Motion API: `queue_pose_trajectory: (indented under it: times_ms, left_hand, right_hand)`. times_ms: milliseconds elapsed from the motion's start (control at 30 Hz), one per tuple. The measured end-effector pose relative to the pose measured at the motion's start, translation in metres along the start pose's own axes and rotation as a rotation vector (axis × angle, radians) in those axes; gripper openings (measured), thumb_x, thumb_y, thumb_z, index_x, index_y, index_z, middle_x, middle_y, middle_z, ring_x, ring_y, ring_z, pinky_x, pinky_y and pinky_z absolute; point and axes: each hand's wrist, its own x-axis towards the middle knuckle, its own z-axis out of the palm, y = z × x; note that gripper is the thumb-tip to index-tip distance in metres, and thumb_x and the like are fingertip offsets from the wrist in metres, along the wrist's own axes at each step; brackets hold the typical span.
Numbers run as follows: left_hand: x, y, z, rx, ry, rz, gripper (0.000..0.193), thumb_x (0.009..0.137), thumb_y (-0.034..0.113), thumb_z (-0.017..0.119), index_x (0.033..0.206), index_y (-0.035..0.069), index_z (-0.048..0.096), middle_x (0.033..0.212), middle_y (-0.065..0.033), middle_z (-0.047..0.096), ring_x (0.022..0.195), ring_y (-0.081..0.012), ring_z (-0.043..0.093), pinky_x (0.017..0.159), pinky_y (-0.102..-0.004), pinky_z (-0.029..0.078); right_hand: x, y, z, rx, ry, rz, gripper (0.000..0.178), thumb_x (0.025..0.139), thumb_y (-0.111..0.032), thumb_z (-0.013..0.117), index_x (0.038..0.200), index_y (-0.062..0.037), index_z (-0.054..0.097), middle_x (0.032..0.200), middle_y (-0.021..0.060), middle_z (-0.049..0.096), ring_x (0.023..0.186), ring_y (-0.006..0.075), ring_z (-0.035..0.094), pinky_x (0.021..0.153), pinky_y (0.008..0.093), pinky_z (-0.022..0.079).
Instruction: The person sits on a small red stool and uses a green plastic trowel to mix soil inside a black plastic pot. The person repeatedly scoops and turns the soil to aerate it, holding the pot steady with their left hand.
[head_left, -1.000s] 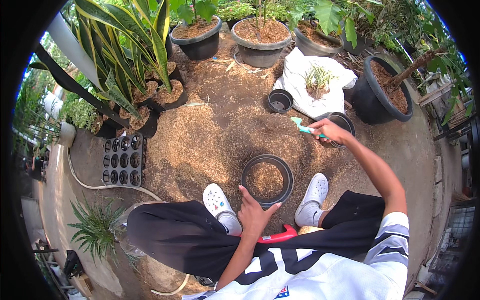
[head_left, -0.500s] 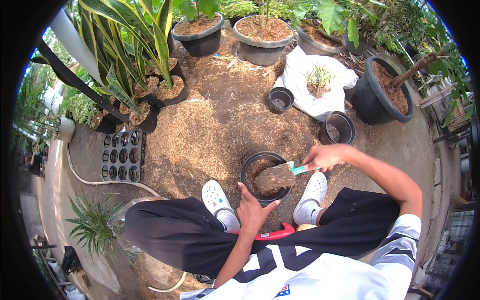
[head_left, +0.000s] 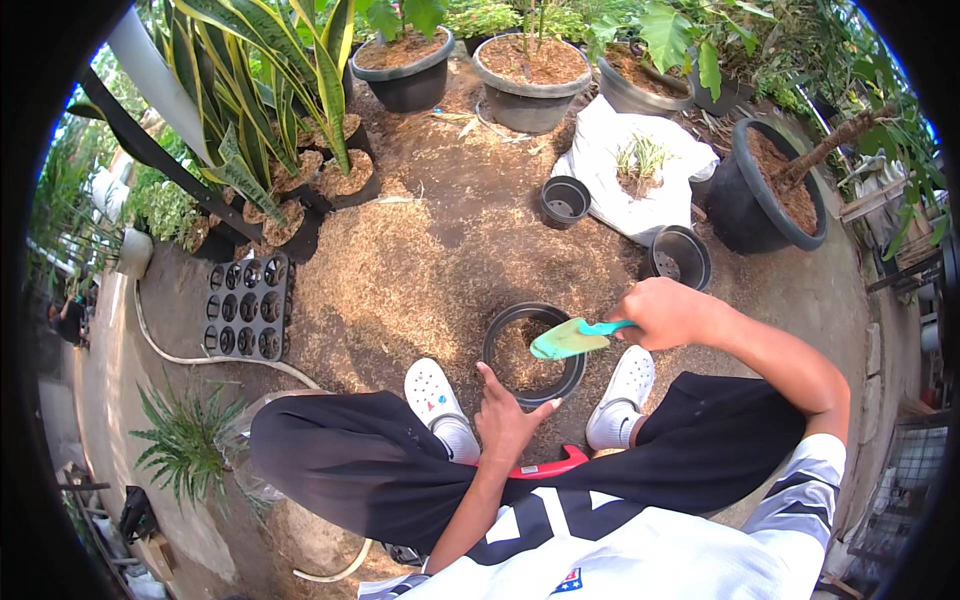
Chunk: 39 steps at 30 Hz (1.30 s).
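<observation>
A round black plant pot [head_left: 487, 352] stands on the ground between my feet, with brown potting mix [head_left: 530, 372] inside. My left hand [head_left: 507, 415] rests against its near rim, thumb and forefinger spread apart along the edge. In my right hand [head_left: 662, 314] is a teal hand trowel [head_left: 572, 340], gripped by its handle. The trowel's blade hangs over the right part of the pot, tilted, with its greenish face showing and no heap on it. The right fingers are wrapped round the handle and partly hidden.
Two empty black pots [head_left: 565, 201] [head_left: 679, 257] stand beyond, beside a white sack [head_left: 640, 150] holding a small grassy plant. A black seedling tray [head_left: 247, 308] and a hose [head_left: 165, 352] lie left. Large potted plants [head_left: 533, 82] line the back. A red object [head_left: 550, 466] lies under my legs.
The trowel was heaped with potting mix and now its blade is bare and turned over above the pot. My left hand stays at the rim.
</observation>
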Motion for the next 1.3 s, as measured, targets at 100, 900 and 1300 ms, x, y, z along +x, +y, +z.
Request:
queue_pose_trajectory:
  times_ms: [100,900,1300]
  left_hand:
    - [0.003,0.001,-0.001,-0.04,-0.065,-0.034,0.152,0.07,0.067,0.088,0.16,-0.013,-0.005,0.137,-0.0394,0.056,0.117,-0.0483,0.066,0.093,-0.0559,0.055]
    - [0.005,-0.002,0.001,-0.058,-0.089,-0.049,0.159,0.069,0.067,0.09,0.158,-0.017,-0.012,0.147,-0.0434,0.047,0.131,-0.0487,0.06,0.106,-0.0476,0.053]
    - [0.001,0.009,-0.008,0.003,-0.098,-0.046,0.155,0.069,0.074,0.085,0.161,-0.012,-0.005,0.134,-0.0407,0.059,0.119,-0.0498,0.066,0.094,-0.0555,0.056]
  right_hand:
    - [0.012,-0.007,0.015,-0.085,0.064,-0.058,0.035,0.086,-0.014,0.07,0.118,-0.0031,0.075,0.084,0.0235,0.071,0.082,0.0408,0.072,0.07,0.0508,0.057]
    - [0.034,-0.041,0.008,-0.146,-0.028,-0.258,0.023,0.072,-0.014,0.073,0.088,0.0029,0.075,0.082,0.0204,0.074,0.087,0.0394,0.076,0.075,0.0472,0.061]
    - [0.041,-0.043,0.031,-0.237,0.044,-0.117,0.02,0.077,-0.014,0.073,0.09,0.0003,0.077,0.091,0.0209,0.075,0.085,0.0356,0.077,0.071,0.0441,0.063]
